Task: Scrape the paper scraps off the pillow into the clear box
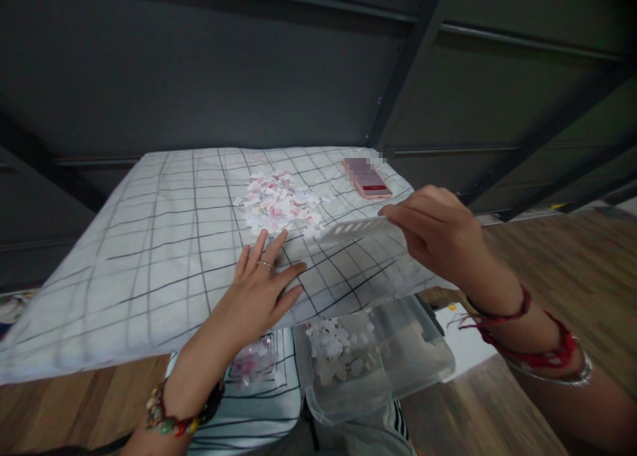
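A loose pile of small white and pink paper scraps (283,207) lies on the table's grid-patterned cloth (164,243). My left hand (263,290) is spread just in front of it, with fingertips at the pile's near edge and a ring on one finger. To the right, my right hand (432,233) pinches one end of a thin, pale plastic piece with a row of slots (358,227). Its other end reaches toward the right side of the pile and looks blurred; its exact kind cannot be made out. Whether it touches the scraps is unclear.
Below the table's front edge, a clear plastic box (413,356) holds more paper scraps. Beside it on the left sits a small transparent container (253,360) with pinkish contents. A phone (368,179) lies at the table's back right. Dark panels (223,71) stand behind the table.
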Available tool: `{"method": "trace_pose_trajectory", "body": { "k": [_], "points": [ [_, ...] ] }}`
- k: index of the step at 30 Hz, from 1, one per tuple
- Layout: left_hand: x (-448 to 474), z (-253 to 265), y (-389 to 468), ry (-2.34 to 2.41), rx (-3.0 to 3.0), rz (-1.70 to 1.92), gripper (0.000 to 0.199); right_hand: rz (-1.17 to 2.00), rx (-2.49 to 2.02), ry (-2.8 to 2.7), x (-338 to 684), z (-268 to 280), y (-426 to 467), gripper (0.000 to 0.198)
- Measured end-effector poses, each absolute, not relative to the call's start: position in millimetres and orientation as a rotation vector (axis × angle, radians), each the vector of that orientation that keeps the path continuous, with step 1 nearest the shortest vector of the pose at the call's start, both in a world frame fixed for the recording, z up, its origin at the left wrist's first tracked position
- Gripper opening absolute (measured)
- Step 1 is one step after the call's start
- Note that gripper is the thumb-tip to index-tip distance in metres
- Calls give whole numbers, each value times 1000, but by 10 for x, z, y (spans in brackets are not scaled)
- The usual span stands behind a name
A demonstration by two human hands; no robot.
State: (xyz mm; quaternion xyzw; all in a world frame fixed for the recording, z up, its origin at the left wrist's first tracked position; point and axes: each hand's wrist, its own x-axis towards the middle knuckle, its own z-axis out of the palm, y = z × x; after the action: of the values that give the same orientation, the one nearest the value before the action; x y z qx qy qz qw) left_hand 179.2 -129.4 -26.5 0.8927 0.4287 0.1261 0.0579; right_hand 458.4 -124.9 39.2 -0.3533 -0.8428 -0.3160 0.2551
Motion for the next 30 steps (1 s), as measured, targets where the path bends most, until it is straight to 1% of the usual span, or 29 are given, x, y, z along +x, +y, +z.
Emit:
{"method": "trace_pose_trajectory", "body": {
  "k": [3, 8, 12, 16, 26, 30],
  "points": [
    [1768, -280, -1311, 1288, 2722, 400, 34, -878, -957, -2254, 4597, 382, -1234, 24],
    [1722, -293, -1328, 1269, 2742, 421, 39, -790, -945, -2254, 4541, 400, -1289, 25],
    [1639, -294, -1318, 1326, 2755, 476, 48, -796, -864, -2254, 4451, 379, -1264, 29],
    [1524, -346, -1306, 1449, 2755, 523, 60, -754, -822, -2275, 4442, 379, -1299, 28],
    [1404, -413, -1339, 1463, 2713, 454, 69, -647, -833, -2294, 4541, 423, -1329, 26],
    [1374, -429, -1360, 1486, 2715, 449, 72, -501, -789, -2362, 4555, 428, -1389, 24]
  ]
}}
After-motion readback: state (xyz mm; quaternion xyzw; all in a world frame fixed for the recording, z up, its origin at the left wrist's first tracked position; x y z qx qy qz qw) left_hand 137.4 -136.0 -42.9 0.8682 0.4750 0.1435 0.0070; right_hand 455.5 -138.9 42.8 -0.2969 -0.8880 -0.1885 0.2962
